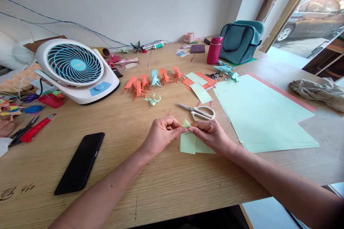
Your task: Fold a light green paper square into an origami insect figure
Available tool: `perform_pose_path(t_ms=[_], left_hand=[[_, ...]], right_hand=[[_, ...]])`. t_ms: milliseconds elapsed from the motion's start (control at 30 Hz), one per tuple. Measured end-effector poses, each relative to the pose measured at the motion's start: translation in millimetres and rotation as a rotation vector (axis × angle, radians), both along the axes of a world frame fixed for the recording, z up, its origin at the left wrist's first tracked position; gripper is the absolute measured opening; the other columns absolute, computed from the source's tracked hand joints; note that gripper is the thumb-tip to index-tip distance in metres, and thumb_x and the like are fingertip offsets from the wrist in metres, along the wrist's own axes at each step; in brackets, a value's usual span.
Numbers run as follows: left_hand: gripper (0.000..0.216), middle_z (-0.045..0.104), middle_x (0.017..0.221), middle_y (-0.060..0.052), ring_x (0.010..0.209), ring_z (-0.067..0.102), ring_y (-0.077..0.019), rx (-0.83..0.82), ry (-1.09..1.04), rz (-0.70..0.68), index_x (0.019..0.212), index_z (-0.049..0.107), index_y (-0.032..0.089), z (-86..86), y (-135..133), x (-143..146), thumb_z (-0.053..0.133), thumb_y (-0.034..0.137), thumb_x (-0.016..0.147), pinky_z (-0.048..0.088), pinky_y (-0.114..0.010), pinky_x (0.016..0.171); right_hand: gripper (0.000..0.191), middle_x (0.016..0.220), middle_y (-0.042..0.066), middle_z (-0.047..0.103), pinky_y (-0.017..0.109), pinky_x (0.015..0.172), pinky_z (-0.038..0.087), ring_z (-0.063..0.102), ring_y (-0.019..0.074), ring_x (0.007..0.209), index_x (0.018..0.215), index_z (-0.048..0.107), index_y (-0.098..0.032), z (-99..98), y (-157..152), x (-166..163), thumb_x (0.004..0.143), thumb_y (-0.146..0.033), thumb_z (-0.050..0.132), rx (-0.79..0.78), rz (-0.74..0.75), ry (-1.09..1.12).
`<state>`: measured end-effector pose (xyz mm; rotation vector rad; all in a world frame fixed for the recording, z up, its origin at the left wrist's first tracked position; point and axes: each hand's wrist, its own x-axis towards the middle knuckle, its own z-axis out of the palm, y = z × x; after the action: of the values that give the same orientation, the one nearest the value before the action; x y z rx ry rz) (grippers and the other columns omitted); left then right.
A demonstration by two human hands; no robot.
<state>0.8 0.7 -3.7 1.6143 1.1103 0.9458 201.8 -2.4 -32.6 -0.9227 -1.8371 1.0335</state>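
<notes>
Between my two hands is a small folded piece of light green paper. My left hand pinches its left side with thumb and forefinger. From the right, my right hand pinches the same piece, and the fingertips of both hands nearly meet. Light green paper strips lie on the table just under the hands. Scissors with white handles rest right behind them. Farther back stand several orange folded paper figures, a blue one and a light green one.
Large light green sheets cover the right side. A black phone lies at left, near a red-handled cutter and a white fan. Behind are a pink bottle, a teal bag and keys. A grey cloth lies far right.
</notes>
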Motion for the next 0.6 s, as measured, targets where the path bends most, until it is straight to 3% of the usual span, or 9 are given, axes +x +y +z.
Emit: perform_pose_path(t_ms=[200,600], left_hand=[[0.035,0.060,0.063,0.001,0.055,0.053,-0.0078,0.050,0.003,-0.010,0.064,0.066,0.015,-0.1,0.6,-0.2,0.083,0.044,0.075,0.042,-0.021,0.053],[0.033,0.064,0.067,0.000,0.056,0.054,-0.0085,0.033,-0.013,-0.015,0.068,0.070,0.015,4.2,-1.0,2.0,0.081,0.046,0.077,0.044,-0.023,0.057]], right_hand=[[0.047,0.060,-0.005,0.036,0.024,0.048,0.023,0.027,0.0079,0.056,0.067,0.058,-0.015,-1.2,-1.3,-0.2,0.094,-0.054,0.057,-0.030,0.013,0.022],[0.048,0.058,-0.005,0.033,0.025,0.050,0.024,0.026,0.0082,0.056,0.061,0.049,-0.018,2.5,-2.9,-3.0,0.095,-0.050,0.055,0.033,-0.004,0.016]])
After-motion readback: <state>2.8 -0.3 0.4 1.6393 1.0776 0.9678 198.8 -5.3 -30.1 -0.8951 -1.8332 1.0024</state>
